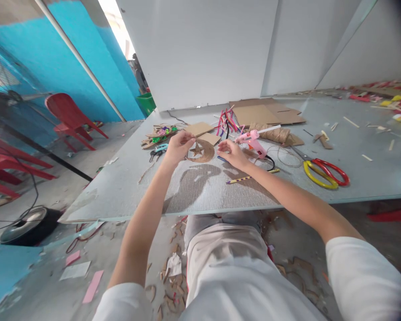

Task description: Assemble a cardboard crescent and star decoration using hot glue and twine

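Brown crescent (207, 153) with a star (197, 150) inside

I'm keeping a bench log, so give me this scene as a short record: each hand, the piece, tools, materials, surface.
Left hand: fingertips pinching the brown crescent
Right hand: beside the crescent, fingers bent; grip unclear
Piece: crescent with a star inside its curve
Tools: pink glue gun just beyond the right hand; scissors with yellow and red handles, farther right; patterned pencil
Materials: twine roll, cardboard sheets
Surface: grey table
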A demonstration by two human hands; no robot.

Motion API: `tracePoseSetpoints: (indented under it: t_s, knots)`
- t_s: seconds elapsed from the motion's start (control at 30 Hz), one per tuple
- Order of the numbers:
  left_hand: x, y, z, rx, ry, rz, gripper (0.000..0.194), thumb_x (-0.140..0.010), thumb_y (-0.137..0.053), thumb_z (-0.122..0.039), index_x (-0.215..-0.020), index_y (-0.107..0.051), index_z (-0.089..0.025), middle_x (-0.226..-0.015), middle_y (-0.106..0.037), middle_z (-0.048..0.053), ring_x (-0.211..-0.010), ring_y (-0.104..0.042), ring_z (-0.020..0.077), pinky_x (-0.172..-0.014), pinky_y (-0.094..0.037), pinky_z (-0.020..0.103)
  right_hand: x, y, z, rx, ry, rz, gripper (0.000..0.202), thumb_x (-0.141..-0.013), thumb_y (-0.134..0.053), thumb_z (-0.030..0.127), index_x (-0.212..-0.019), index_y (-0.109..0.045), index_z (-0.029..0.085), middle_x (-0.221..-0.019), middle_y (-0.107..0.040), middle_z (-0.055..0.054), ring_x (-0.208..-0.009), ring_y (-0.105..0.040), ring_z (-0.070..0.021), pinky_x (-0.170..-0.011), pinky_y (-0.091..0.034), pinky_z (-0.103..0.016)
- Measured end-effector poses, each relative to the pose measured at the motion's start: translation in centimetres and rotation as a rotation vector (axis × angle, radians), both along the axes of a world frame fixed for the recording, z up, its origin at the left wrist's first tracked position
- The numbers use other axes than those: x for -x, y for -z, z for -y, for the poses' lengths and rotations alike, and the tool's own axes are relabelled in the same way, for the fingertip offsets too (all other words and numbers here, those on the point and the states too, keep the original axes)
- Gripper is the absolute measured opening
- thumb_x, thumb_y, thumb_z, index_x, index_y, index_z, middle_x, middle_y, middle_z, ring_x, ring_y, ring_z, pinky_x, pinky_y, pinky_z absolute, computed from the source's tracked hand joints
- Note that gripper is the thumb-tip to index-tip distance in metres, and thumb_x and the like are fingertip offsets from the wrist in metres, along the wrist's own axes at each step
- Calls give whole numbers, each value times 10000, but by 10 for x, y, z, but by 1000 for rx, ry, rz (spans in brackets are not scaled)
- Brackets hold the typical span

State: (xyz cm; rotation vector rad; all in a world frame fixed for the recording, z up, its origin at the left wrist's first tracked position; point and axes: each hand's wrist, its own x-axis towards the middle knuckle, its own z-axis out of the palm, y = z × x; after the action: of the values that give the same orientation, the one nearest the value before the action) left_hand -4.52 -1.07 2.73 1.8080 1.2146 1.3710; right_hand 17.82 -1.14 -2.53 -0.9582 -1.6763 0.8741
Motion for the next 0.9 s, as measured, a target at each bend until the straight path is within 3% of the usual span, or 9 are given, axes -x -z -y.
tracePoseSetpoints:
  t_s: [0.23,0.43,0.57,0.7,0.8,0.9]
  knots:
    - [1,-6,9,-129,-182,-405,81,-829,-557,-261,-853,-607,-201,-910,-692,66,-911,-630,218,-828,-455,309,-1,-6,3,-20,13,25,299,-728,-692,390,-924,-528,235,-968,-645,-47,-925,-624,-200,-894,-498,-388]
    - [-10,-17,45,-279,-272,-751,195,-917,-450,-243,-961,-638,-218,-942,-711,104,-897,-631,261,-874,-428,400,-7,-33,13,-72,29,129,214,-780,-652,332,-935,-542,234,-1013,-672,-55,-947,-644,-205,-809,-524,-357]
    - [-15,-3,89,-431,-264,-976,301,-952,-374,-181,-942,-671,-230,-939,-712,105,-897,-636,245,-976,-407,440,-25,-52,32,-109,6,359,154,-805,-652,305,-917,-577,230,-882,-681,-40,-849,-657,-206,-741,-512,-361]
    - [-24,22,132,-476,-164,-1159,326,-965,-372,-161,-987,-692,-221,-900,-719,101,-811,-653,219,-841,-480,393,-52,-55,52,-94,-34,415,149,-821,-649,353,-888,-602,228,-842,-675,-36,-777,-641,-185,-712,-513,-359]
    - [-30,34,146,-492,-115,-1263,335,-963,-374,-136,-984,-701,-205,-894,-724,106,-804,-663,217,-748,-491,371,-69,-47,61,-52,-69,453,169,-810,-659,394,-842,-616,234,-824,-672,-42,-758,-638,-189,-699,-513,-369]
    - [-37,37,145,-497,-125,-1323,340,-942,-383,-94,-966,-708,-190,-867,-719,102,-773,-661,212,-692,-484,360,-75,-38,64,-40,-71,531,147,-816,-649,384,-800,-635,239,-825,-679,-51,-743,-639,-198,-686,-501,-383]
